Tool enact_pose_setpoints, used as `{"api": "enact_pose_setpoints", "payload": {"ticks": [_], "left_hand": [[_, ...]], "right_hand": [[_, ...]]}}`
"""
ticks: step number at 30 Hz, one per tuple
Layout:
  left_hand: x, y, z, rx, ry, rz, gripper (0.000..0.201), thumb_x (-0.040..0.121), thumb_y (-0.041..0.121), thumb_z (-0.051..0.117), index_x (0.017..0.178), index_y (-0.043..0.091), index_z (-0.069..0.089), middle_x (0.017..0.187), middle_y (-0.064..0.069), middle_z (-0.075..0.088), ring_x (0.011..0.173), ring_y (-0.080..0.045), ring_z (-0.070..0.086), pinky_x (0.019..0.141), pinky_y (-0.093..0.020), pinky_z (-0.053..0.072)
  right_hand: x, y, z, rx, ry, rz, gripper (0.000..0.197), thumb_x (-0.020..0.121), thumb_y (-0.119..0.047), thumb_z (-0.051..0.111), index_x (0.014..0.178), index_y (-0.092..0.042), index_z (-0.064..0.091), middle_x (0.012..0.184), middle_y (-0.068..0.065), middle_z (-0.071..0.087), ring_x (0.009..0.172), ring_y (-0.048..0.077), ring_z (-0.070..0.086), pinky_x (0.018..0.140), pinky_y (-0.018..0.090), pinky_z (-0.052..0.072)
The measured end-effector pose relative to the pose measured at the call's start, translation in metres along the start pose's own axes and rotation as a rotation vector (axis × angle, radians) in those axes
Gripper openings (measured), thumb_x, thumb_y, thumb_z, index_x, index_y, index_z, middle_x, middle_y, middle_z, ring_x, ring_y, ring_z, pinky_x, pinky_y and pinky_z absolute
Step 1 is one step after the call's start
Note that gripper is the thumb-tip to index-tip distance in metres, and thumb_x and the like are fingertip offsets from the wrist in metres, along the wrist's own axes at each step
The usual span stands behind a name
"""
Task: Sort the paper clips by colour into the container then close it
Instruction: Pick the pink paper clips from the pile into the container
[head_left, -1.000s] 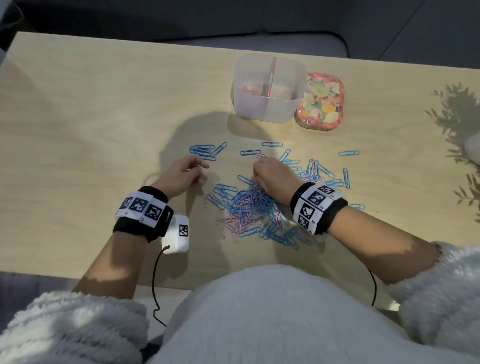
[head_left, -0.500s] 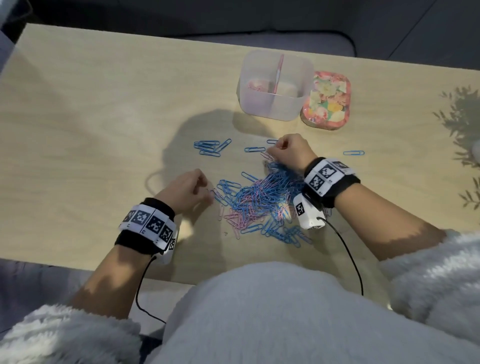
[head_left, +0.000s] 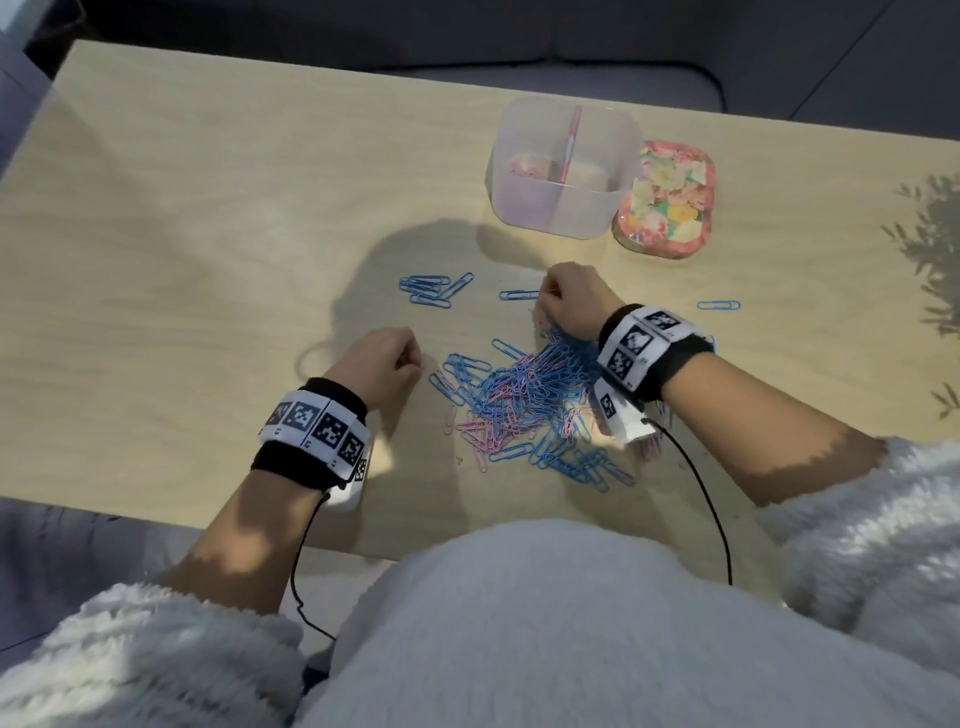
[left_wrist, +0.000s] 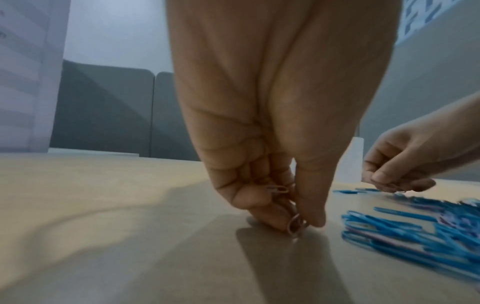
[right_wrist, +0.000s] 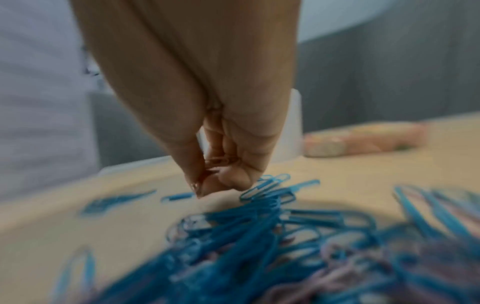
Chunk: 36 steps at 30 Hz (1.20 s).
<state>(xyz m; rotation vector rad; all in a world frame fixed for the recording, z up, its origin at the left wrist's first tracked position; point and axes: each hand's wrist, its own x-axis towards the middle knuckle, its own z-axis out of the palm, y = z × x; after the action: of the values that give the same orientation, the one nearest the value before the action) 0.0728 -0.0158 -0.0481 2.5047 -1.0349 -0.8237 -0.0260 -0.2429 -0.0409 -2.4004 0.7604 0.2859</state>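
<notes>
A heap of blue and pink paper clips (head_left: 524, 400) lies on the wooden table between my hands. My left hand (head_left: 384, 364) rests on the table left of the heap, its fingers curled around pink paper clips (left_wrist: 296, 223). My right hand (head_left: 569, 301) hovers at the heap's far edge and pinches pink paper clips (right_wrist: 218, 162) in curled fingers. Behind it stands the clear divided container (head_left: 563, 166), open, with some pink clips in its left compartment. Its floral lid (head_left: 667, 205) lies beside it on the right.
A small group of blue clips (head_left: 434, 290) lies left of my right hand, and a single blue clip (head_left: 719, 305) lies to its right. The table's front edge (head_left: 156, 512) runs near my body. A grey sofa stands behind the table.
My right hand has moved from the middle of the heap away from me to its far edge, toward the container. My left hand has slid a little toward me.
</notes>
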Motion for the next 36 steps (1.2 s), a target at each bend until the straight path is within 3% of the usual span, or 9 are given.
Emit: {"api": "enact_pose_setpoints", "payload": {"ticks": [5,7,9,12,15,17,23,28,36], "left_hand": [[0.002,0.000,-0.005,-0.411,0.021,-0.068,0.010,0.090,0.005,0.052,0.096,0.012,0.051,0.076,-0.003,0.055,0.068,-0.015,0.056,0.060,-0.015,0.045],[0.003,0.007,-0.003,-0.597,-0.045,-0.130,0.013,0.092,-0.001,0.043,0.097,0.009,0.047,0.070,-0.005,0.052,0.050,-0.004,0.057,0.046,-0.007,0.042],[0.005,0.013,0.001,-0.649,-0.096,-0.161,0.022,0.089,-0.009,0.035,0.087,0.009,0.048,0.068,-0.008,0.052,0.041,0.001,0.053,0.043,-0.008,0.041],[0.006,0.016,0.006,-0.551,-0.146,-0.095,0.030,0.084,-0.010,0.036,0.076,0.015,0.050,0.072,-0.008,0.056,0.060,-0.009,0.055,0.054,-0.011,0.042],[0.003,0.016,0.010,-0.322,-0.125,0.024,0.014,0.083,0.007,0.046,0.088,0.013,0.058,0.080,-0.004,0.058,0.073,-0.014,0.054,0.071,-0.024,0.042],[0.001,0.013,0.011,-0.182,-0.082,0.090,0.016,0.080,0.024,0.056,0.091,0.013,0.061,0.079,0.000,0.051,0.068,-0.009,0.046,0.069,-0.024,0.039],[0.001,0.006,0.019,0.004,-0.002,0.157,0.017,0.082,0.026,0.065,0.090,0.011,0.062,0.088,0.000,0.046,0.079,-0.015,0.046,0.076,-0.029,0.040],[0.003,0.009,0.017,-0.015,0.008,0.126,0.019,0.089,0.023,0.056,0.092,0.005,0.061,0.092,-0.007,0.053,0.085,-0.021,0.050,0.079,-0.032,0.040],[-0.004,0.011,0.004,-0.554,0.006,-0.022,0.023,0.096,0.003,0.036,0.089,0.014,0.055,0.065,0.001,0.048,0.044,0.006,0.050,0.047,-0.008,0.037]], "right_hand": [[0.000,0.021,-0.015,0.896,-0.017,0.263,0.020,0.091,-0.002,0.041,0.081,-0.006,0.058,0.056,0.003,0.051,0.039,0.008,0.046,0.037,0.016,0.036],[-0.001,0.026,-0.018,1.074,-0.045,0.401,0.027,0.087,-0.006,0.033,0.068,-0.011,0.051,0.056,0.002,0.038,0.032,0.009,0.039,0.034,0.011,0.028],[-0.003,0.029,-0.015,1.065,-0.108,0.433,0.027,0.087,-0.016,0.034,0.064,-0.013,0.046,0.059,0.003,0.033,0.030,0.010,0.030,0.034,0.009,0.023],[-0.006,0.026,-0.004,0.619,-0.103,0.269,0.030,0.089,-0.031,0.054,0.076,-0.005,0.060,0.063,0.009,0.045,0.031,0.007,0.032,0.032,0.014,0.025],[-0.008,0.017,0.006,0.088,-0.066,0.105,0.027,0.079,-0.032,0.067,0.072,-0.006,0.070,0.064,0.005,0.061,0.055,0.014,0.055,0.052,0.022,0.039],[-0.007,0.011,0.009,-0.030,-0.080,0.096,0.022,0.076,-0.027,0.067,0.067,-0.006,0.072,0.067,0.008,0.066,0.066,0.022,0.060,0.056,0.025,0.040],[0.001,0.006,0.011,0.054,-0.138,0.121,0.020,0.074,-0.012,0.060,0.072,0.007,0.066,0.087,0.021,0.072,0.068,0.025,0.059,0.060,0.030,0.045],[-0.013,-0.003,-0.003,0.405,0.144,0.024,0.011,0.082,-0.013,0.055,0.071,-0.010,0.055,0.074,0.006,0.057,0.064,0.014,0.049,0.054,0.018,0.040],[-0.031,0.009,-0.007,0.888,0.180,0.116,0.022,0.080,0.005,0.056,0.066,-0.012,0.055,0.044,-0.006,0.055,0.033,0.003,0.045,0.034,0.014,0.033]]}}
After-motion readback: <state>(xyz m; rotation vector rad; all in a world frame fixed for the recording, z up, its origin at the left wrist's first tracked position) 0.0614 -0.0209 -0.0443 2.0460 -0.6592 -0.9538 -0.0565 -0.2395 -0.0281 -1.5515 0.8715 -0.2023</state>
